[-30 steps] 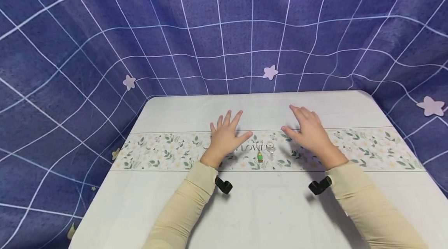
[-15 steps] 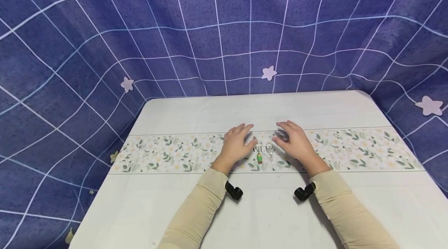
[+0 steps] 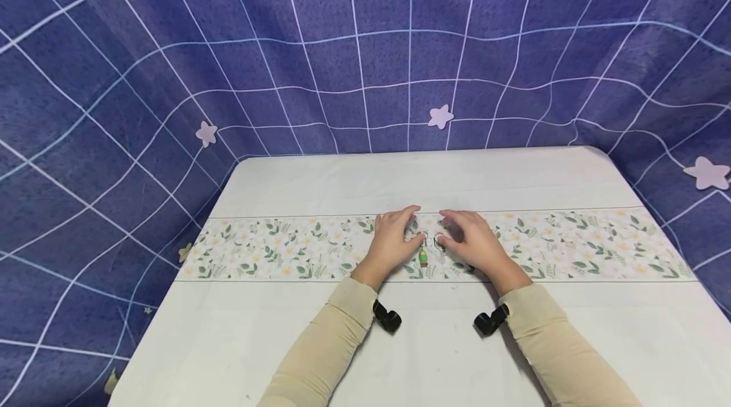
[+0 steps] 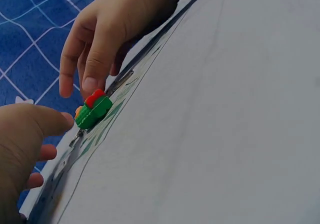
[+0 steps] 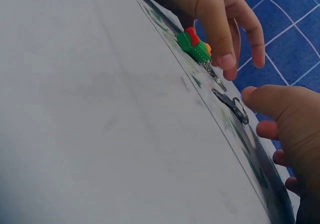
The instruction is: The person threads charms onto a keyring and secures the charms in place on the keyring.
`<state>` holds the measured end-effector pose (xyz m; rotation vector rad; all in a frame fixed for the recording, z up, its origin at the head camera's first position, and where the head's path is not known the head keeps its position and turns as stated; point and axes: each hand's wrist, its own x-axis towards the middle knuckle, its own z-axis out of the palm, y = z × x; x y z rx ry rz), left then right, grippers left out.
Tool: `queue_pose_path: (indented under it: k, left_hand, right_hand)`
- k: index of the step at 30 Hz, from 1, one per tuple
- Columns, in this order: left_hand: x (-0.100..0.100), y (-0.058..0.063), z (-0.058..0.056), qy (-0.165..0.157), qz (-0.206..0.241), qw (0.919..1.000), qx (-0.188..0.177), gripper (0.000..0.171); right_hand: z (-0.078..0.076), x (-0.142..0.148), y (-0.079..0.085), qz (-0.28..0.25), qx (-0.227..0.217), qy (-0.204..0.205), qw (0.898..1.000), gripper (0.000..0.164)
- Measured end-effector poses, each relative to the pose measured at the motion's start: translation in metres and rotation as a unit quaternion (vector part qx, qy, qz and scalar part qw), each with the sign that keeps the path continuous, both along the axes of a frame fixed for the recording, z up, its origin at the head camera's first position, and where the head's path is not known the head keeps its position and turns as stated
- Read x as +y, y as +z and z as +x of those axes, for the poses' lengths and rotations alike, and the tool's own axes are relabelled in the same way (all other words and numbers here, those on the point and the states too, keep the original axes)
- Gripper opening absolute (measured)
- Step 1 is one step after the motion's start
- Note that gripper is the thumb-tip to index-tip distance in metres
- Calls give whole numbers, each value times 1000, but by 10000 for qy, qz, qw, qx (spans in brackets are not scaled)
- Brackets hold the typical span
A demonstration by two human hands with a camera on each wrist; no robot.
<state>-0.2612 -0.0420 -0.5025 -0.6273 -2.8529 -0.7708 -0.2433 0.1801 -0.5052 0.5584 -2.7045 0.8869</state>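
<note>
A small green keychain charm (image 3: 423, 258) lies on the table's floral band, its metal ring and chain pointing away. In the right wrist view the charm (image 5: 192, 43) shows red and orange parts. Just to its right lies a key (image 3: 441, 248) with a split ring (image 5: 241, 110). My left hand (image 3: 393, 240) is beside the charm's ring, thumb tip close over it, fingers bent and spread. On the other side my right hand (image 3: 473, 243) has its thumb close to the key's ring, which it partly covers. Between thumb and fingers of each hand, nothing is held.
The white table (image 3: 422, 343) carries a printed floral band (image 3: 285, 251) across its middle. A blue-purple curtain (image 3: 365, 58) with white grid lines and stars hangs behind and beside it. Black wrist cameras (image 3: 387, 317) sit on both beige sleeves (image 3: 542, 324).
Both hands have come inward from wide apart and lowered toward the charm and the key, fingers bending more. Charm and key stay in place.
</note>
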Motion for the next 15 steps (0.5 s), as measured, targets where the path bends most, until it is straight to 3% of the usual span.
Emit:
queue_pose_path:
  k: [7,15]
  left_hand:
    - [2,-5,1,-100,-110,9998,158,58]
    - [0,-6,-2,-415,186,9988,190,51]
  right_hand:
    - [4,0,-4,13,37,37,10000,55]
    - [3,-2,-3,8,115,234,9997,43]
